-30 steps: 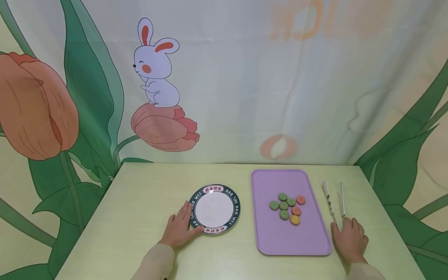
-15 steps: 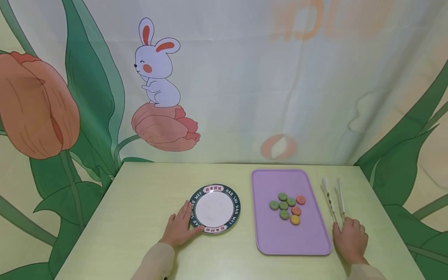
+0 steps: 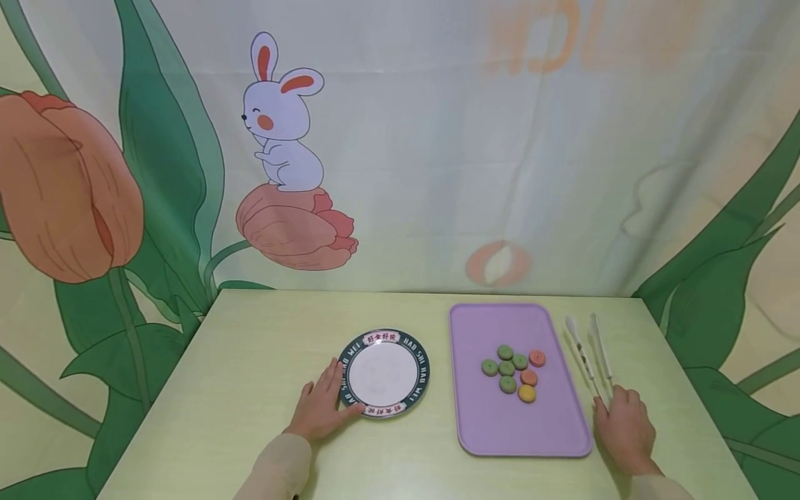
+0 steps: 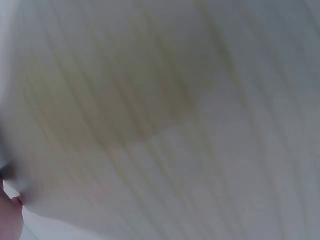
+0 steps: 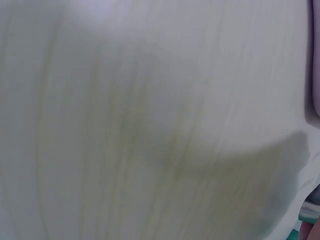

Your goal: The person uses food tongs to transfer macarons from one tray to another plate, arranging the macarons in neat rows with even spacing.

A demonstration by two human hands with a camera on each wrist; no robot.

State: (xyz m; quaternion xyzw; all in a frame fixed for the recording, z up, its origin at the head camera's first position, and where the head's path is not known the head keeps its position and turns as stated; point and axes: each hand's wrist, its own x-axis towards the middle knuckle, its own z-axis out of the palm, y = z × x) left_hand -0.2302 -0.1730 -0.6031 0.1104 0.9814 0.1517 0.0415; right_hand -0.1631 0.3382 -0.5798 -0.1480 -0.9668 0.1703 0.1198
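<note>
A pair of slim tongs [image 3: 602, 351] with white ends is held in my right hand [image 3: 627, 428], fingers curled round the near end. Its two arms point away from me, tips apart with nothing between them, just right of the purple tray. My left hand [image 3: 320, 406] rests at the left side of a round plate [image 3: 423, 371] with a white middle and dark green lettered rim. Its straight fingers touch the left rim, the thumb the near rim. Small round button-like discs, several green [image 3: 506, 368], two pinkish red [image 3: 529, 377] and one yellow [image 3: 528, 394], lie on the tray.
The purple tray [image 3: 525, 437] stands on the pale table [image 3: 400, 472], right of the plate. Behind the table's far edge hangs a curtain [image 3: 425, 173] printed with a rabbit and tulips. Both wrist views show mostly blurred tabletop.
The tongs have swung left towards the tray, their tips drawing slightly closer together; my right hand turned a little with them. My left hand, the plate and the discs stayed put.
</note>
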